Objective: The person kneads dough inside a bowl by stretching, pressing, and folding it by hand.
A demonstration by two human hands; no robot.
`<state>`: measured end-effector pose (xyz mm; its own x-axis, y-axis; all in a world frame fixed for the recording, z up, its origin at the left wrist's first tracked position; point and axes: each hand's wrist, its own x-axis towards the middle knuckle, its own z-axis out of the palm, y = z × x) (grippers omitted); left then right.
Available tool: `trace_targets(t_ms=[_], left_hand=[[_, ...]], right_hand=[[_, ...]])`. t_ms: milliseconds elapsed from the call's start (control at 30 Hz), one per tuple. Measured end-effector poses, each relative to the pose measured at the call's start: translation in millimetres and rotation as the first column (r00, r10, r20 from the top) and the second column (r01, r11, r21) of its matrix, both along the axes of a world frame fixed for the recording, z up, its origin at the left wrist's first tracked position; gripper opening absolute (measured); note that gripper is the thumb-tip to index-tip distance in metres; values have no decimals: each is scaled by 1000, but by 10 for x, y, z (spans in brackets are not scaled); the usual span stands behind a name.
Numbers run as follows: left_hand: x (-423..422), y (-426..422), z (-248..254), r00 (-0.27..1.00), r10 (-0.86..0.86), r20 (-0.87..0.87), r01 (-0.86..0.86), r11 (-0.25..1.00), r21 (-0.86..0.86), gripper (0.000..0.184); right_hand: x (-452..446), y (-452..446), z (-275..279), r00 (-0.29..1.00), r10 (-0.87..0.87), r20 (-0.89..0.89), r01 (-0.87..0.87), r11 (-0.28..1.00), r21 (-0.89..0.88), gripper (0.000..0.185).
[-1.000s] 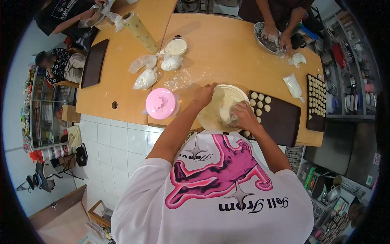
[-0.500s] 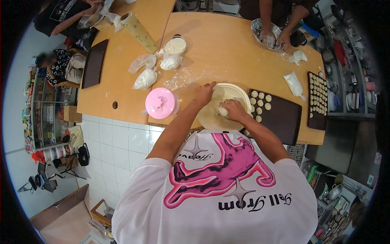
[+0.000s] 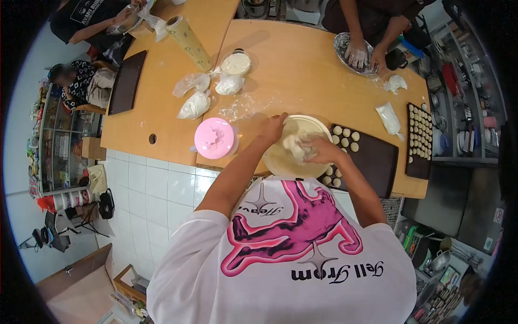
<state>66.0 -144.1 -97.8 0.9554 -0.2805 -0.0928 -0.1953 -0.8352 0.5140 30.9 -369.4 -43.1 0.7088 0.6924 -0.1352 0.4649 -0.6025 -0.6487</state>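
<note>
The wooden table [image 3: 291, 65] carries a dark tray [image 3: 375, 162] and, beside it, the cream bowl [image 3: 276, 160]. A pink lid [image 3: 216, 139] sits left of the bowl. The left hand's [image 3: 274, 127] fingers are closed on the bowl's rim; the right hand's [image 3: 319, 149], somewhat blurred, seem curled around pale dough [image 3: 293, 146] inside. Small rounds [image 3: 346, 142] dot the tray.
</note>
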Motion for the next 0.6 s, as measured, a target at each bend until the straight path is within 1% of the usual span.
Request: trace_targets(t_ms=[33,67,133,200,233,267,367,433,500,567,600], left_hand=[[-1,7,-18,1000,-5,13,6,1000,-9,35],[2,13,-37,1000,-9,27,10,1000,-18,35],[-5,18,5,1000,-5,20,5,1000,-10,35],[-5,11,54,1000,-3,8,3,1000,2,36],[-8,7,76,1000,-3,-1,3,1000,11,36],[-13,1,86,1000,-3,-9,3,1000,19,36],[-8,11,32,1000,-11,15,11,1000,6,36],[9,6,13,1000,-1,12,1,1000,12,36],[-16,1,11,1000,4,2,-4,1000,19,36],[-13,-11,35,1000,23,-2,-23,999,24,36],[-7,-13,35,1000,25,1,-25,999,20,36]], right_hand=[[-25,-47,18,999,52,12,-51,995,-88,54],[-16,-101,57,996,-9,-94,1,997,-83,44],[48,-67,174,981,-63,-185,34,987,-158,46],[18,-2,153,997,-36,-61,24,983,-180,51],[-64,55,69,994,20,108,-2,986,-168,54],[-130,89,-31,959,73,275,-29,987,-161,58],[-176,138,-445,945,170,280,-143,983,-112,66],[-128,189,-441,935,279,217,-239,952,-192,51],[-133,178,-391,940,316,129,-286,935,-212,42],[-120,175,-619,932,265,247,-234,961,-147,35],[-137,203,-641,925,236,299,-213,971,-108,32]])
